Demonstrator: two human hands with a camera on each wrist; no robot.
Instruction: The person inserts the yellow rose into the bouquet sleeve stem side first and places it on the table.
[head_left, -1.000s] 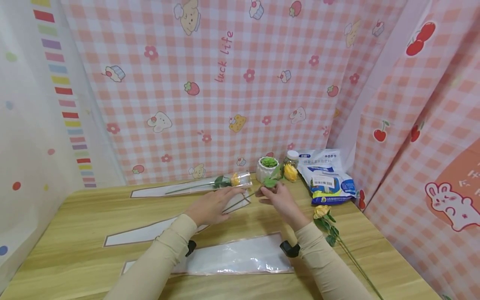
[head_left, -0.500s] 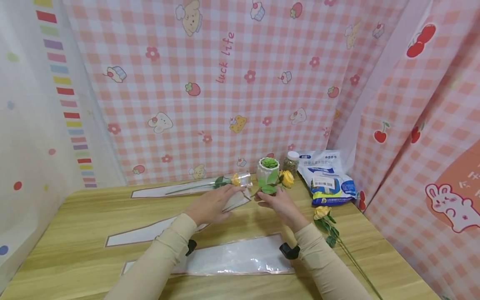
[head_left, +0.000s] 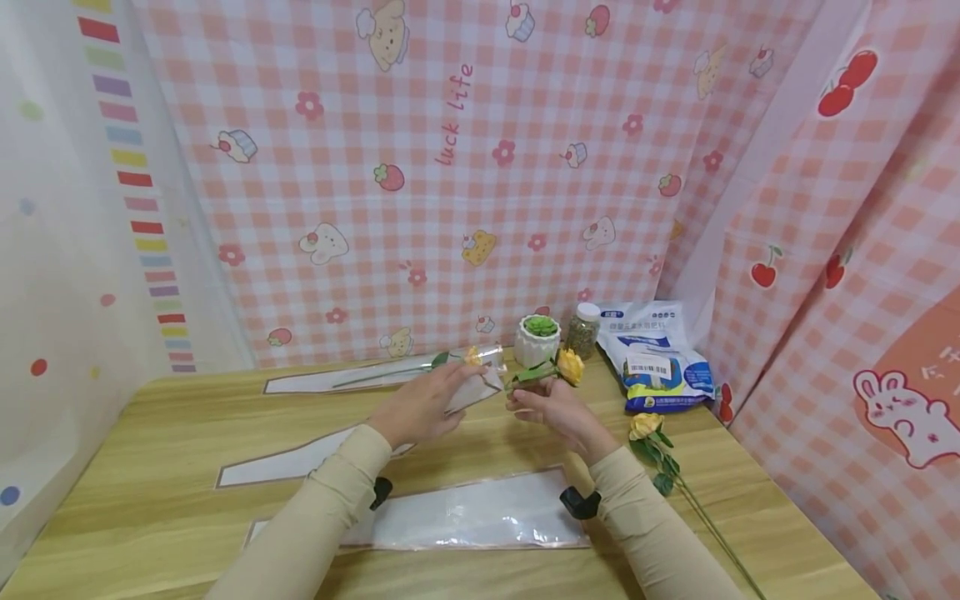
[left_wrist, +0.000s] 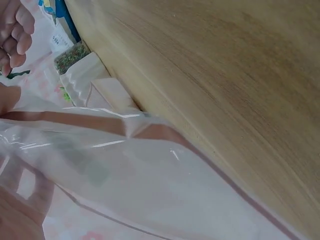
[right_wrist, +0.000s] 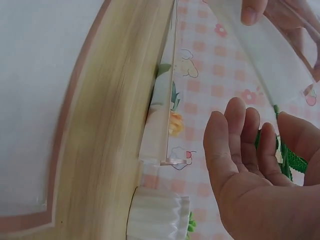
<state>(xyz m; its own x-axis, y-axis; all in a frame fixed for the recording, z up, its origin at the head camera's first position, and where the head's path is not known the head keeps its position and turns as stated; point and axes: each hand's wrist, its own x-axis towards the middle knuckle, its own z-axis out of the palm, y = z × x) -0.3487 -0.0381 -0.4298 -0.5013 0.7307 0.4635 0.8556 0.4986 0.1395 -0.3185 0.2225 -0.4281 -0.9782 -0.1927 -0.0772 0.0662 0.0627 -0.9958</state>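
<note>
In the head view my left hand (head_left: 423, 407) grips a clear-and-white flower sleeve (head_left: 474, 395) near its wide mouth. Thumb and fingers of that hand show through or beside the plastic in the left wrist view, where the sleeve (left_wrist: 165, 175) fills the lower part. My right hand (head_left: 558, 410) pinches the leafy stem (right_wrist: 285, 155) of a yellow artificial rose (head_left: 571, 367) between thumb and fingers. The stem's lower part meets the sleeve's mouth, and its far end is hidden. The rose's bloom and leaves (head_left: 534, 372) stay outside, above the right hand.
A sleeved yellow rose (head_left: 442, 360) lies at the back. In front lies a flat sleeve (head_left: 465, 512). A loose rose (head_left: 647, 427) lies right. Behind stand a potted succulent (head_left: 537, 340), a lidded jar (head_left: 583, 330) and a blue-white bag (head_left: 656, 358).
The rose has turned in my right hand: its leaves have tipped lower and its bloom has come down and left, closer to the sleeve's mouth. My left hand keeps its grip on the sleeve.
</note>
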